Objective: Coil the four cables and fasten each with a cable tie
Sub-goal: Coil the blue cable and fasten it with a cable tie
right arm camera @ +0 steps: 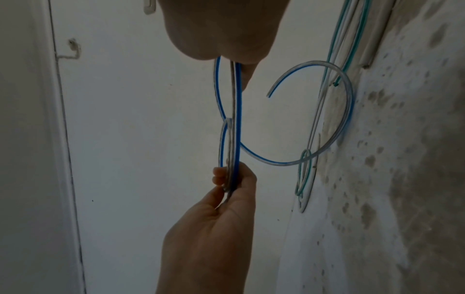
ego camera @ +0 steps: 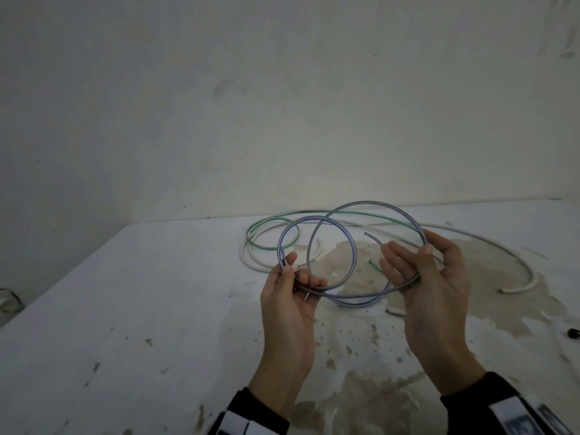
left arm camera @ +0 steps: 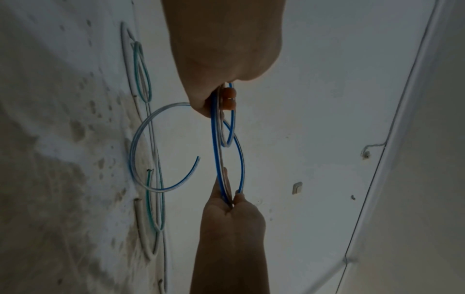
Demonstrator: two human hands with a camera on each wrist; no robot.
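Observation:
A clear cable with a blue stripe [ego camera: 317, 221] is wound into a few loops and held above the white table [ego camera: 157, 309]. My left hand [ego camera: 296, 273] grips the bunched loops at their lower left, thumb on top and fingers curled underneath. My right hand [ego camera: 414, 262] pinches the right side of the big loop, thumb on the outside and fingers fairly straight inside. The cable's free end [ego camera: 367, 234] sticks out inside the loop, near my right fingers. In the left wrist view the blue cable [left arm camera: 214, 139] runs edge-on between both hands.
A green-striped cable [ego camera: 257, 233] and a long white cable [ego camera: 489, 246] lie loose at the back of the table, partly overlapping. A short white piece [ego camera: 396, 311] lies below the loops. A small black object [ego camera: 572, 333] sits at the right edge. The tabletop is stained brown.

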